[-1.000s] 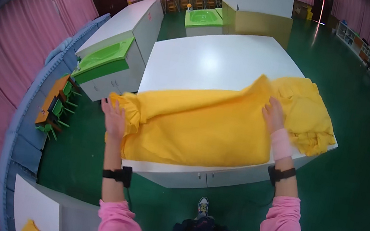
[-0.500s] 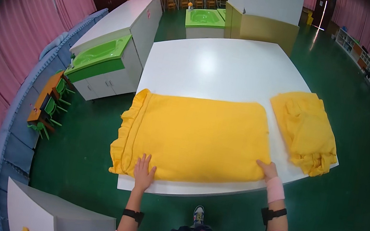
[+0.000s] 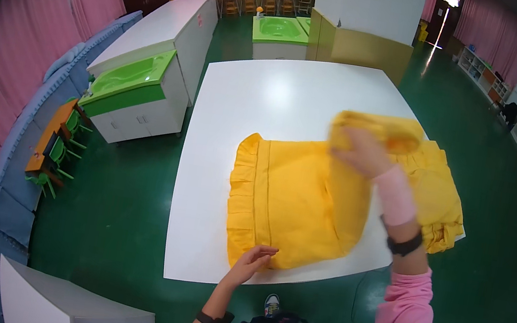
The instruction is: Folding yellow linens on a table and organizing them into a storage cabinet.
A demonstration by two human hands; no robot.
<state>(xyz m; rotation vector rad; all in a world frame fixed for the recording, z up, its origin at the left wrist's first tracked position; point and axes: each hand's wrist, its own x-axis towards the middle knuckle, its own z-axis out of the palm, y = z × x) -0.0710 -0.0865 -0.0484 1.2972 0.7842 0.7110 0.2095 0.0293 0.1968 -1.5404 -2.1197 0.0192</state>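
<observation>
A yellow cloth cover point(image 3: 287, 193) with a ruffled left end lies on the white table point(image 3: 241, 101). Its right end is lifted and folded back over itself in a thick roll. My right hand point(image 3: 364, 154), blurred by motion, is closed around that raised part. At the cover's near edge, close to the ruffle, my left hand point(image 3: 249, 263) rests with its fingers stretched to the right, touching the cloth. A second yellow cloth point(image 3: 430, 189), folded in a loose heap, lies at the table's right side, partly hidden behind the raised end and my right arm.
White cabinets with a green basin point(image 3: 130, 77) stand left of the table, and another green basin point(image 3: 279, 27) is beyond it. A pillar point(image 3: 366, 36) rises behind the table. At the lower left is a white box-like unit point(image 3: 74, 301); low shelves point(image 3: 483, 68) line the right wall.
The flat cover has shifted right, and its right end has been lifted and folded back. My right hand moved up and away with it. My left hand slid right along the near edge.
</observation>
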